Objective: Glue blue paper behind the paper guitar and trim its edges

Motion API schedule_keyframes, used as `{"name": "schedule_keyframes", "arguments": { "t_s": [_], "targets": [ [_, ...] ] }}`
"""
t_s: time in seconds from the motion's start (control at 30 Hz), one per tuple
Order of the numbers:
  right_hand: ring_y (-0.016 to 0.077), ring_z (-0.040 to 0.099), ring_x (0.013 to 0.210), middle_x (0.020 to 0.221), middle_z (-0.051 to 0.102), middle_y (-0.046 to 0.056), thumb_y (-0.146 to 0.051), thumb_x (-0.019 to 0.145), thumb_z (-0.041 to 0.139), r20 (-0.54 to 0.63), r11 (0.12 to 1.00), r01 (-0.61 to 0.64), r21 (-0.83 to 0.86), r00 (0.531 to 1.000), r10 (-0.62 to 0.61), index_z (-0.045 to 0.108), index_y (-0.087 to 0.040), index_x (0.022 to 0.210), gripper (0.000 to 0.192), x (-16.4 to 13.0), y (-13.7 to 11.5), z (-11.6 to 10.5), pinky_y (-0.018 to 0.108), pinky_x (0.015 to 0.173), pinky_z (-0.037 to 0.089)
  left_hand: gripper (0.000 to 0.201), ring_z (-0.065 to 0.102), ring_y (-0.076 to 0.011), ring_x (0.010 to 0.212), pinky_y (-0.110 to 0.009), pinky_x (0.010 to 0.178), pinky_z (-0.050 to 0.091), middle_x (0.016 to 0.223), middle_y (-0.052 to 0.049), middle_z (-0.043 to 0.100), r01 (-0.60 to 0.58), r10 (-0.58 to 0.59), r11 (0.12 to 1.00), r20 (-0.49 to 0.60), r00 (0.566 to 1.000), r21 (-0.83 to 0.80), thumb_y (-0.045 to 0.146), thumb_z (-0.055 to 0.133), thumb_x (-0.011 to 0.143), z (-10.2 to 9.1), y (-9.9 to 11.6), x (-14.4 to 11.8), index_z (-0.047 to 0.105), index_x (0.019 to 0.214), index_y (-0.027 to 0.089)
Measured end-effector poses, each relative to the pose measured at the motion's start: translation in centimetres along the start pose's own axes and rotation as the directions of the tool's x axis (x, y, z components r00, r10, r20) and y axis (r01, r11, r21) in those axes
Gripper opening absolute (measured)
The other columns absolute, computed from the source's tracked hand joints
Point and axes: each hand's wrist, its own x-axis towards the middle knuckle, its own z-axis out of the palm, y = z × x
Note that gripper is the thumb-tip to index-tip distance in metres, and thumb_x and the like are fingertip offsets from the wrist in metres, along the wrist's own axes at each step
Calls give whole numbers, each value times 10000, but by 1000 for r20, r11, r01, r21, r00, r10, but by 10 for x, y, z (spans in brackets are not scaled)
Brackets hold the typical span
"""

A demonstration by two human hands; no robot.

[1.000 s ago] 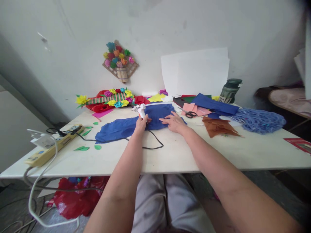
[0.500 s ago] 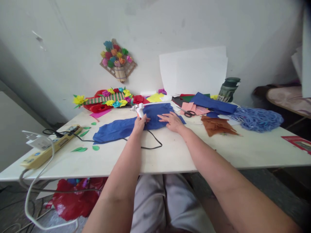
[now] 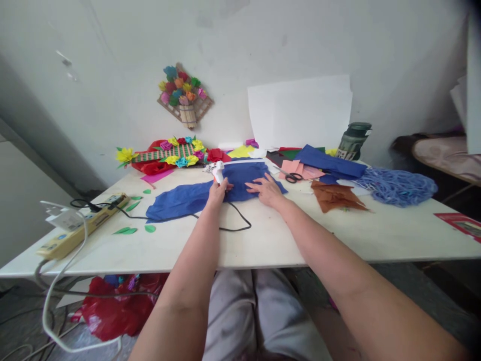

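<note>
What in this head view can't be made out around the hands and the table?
- Glue gun: the left hand wraps the grip; the nozzle tip is too small to tell whether it touches the blue paper.
- Blue paper under the right hand: covered by palm and fingers.
- Scissors: blades partly hidden among pink sheets.
- Red bag: table edge cuts it off.
- Green jar: label too small to read.

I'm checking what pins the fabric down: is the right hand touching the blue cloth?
Touching. The head view shows the right hand lying flat, fingers spread, on the blue cloth, with no gap visible.
</note>
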Motion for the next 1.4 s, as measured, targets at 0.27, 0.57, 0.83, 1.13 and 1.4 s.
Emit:
{"name": "schedule_keyframes", "arguments": {
  "t_s": [0.27, 0.57, 0.83, 1.13, 1.4],
  "targets": [
    [170, 489, 1166, 1136, 653, -55, 25, 643, 435, -141, 996, 0, 92, 990, 13, 410, -307, 1363, 793, -2, 0, -2, 443, 1085, 209, 314, 636, -190, 672, -301, 684, 471, 737, -100, 696, -7, 7, 1000, 2, 1000, 4, 447, 568, 730, 0, -1, 2, 575, 790, 139],
    [176, 430, 1238, 1110, 668, -37, 46, 657, 422, -7, 999, 42, 29, 999, -42, 479, -259, 1321, 733, 0, -7, -1, 449, 1101, 192, 332, 625, -182, 666, -289, 674, 461, 722, -83, 689, 10, -10, 1000, -5, 1000, 10, 462, 578, 719, 1, 0, 1, 575, 797, 139],
    [189, 459, 1208, 1071, 680, -19, 71, 657, 441, 23, 995, 78, -62, 997, -77, 513, -302, 1290, 738, 1, -11, -1, 474, 1133, 111, 325, 616, -186, 660, -299, 690, 453, 711, -84, 683, -25, 25, 999, 8, 1000, 19, 480, 563, 720, 0, -6, 4, 573, 754, 157],
    [168, 444, 1223, 1164, 641, -42, 54, 662, 435, -99, 997, 75, 34, 992, -71, 458, -284, 1331, 750, -1, -12, 2, 455, 1103, 178, 328, 634, -199, 666, -299, 665, 452, 711, -87, 688, -6, 6, 1000, 3, 1000, -9, 465, 578, 712, 0, -6, 5, 578, 784, 145],
    [170, 450, 1223, 1120, 663, -19, 57, 686, 446, 26, 999, 46, -13, 999, -46, 511, -277, 1292, 695, 3, -15, 4, 437, 1107, 182, 338, 624, -190, 636, -292, 643, 450, 690, -79, 682, -29, 29, 999, -3, 1000, -25, 475, 599, 696, 0, -11, 8, 574, 777, 148]
  ]
}}
